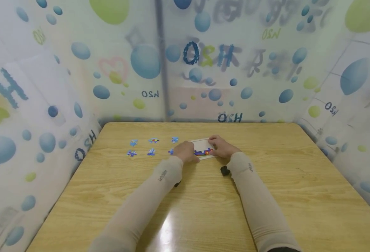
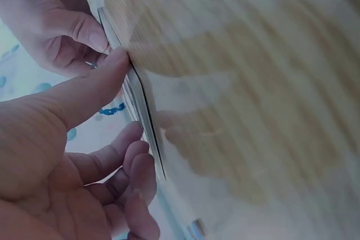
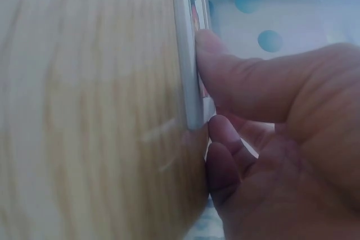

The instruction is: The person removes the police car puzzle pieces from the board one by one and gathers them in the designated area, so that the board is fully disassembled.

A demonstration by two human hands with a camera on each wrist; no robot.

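Note:
A white-framed jigsaw board (image 1: pixel 201 144) lies on the table, with colourful joined jigsaw pieces (image 1: pixel 200 153) along its near side and bare white surface beyond them. At the board's left end my left hand (image 1: pixel 185 152) grips the frame, its thumb on the near edge and its fingers curled. My right hand (image 1: pixel 223 147) holds the right end. In the right wrist view, the right thumb (image 3: pixel 225 63) lies over the frame's rim, and the other fingers (image 3: pixel 225 164) are bent beside the corner. Both hands cover parts of the board.
Loose blue jigsaw pieces lie in two rows left of the board, among them one in the far row (image 1: pixel 153 140) and one in the near row (image 1: pixel 132 153). Part of a piece (image 1: pixel 171 151) shows beside my left hand. Patterned curtains (image 1: pixel 197 70) surround the wooden table (image 1: pixel 298 196).

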